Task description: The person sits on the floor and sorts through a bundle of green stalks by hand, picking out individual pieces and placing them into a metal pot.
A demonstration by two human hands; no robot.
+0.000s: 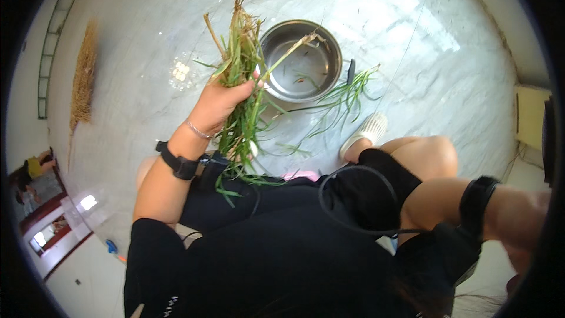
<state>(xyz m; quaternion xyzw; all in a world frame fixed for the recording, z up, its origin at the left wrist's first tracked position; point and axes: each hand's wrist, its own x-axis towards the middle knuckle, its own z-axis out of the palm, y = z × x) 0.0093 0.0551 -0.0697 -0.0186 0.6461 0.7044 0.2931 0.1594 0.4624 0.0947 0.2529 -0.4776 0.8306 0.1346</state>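
Observation:
My left hand is closed around a bunch of long grassy greens, with dry brown ends pointing away from me and green blades hanging toward my lap. One pale stalk sticks out of the bunch over a steel pot on the floor. Inside the pot lie a few small green bits and a reddish speck. Out at the far right rim is my right hand, dark, blurred and partly cut off, so its fingers cannot be made out. Loose green blades lie against the pot's right side, by its black handle.
A straw broom lies on the marble-patterned floor at the left, near a ladder-like frame. My foot in a white clog is just right of the loose blades. A cream box stands far right.

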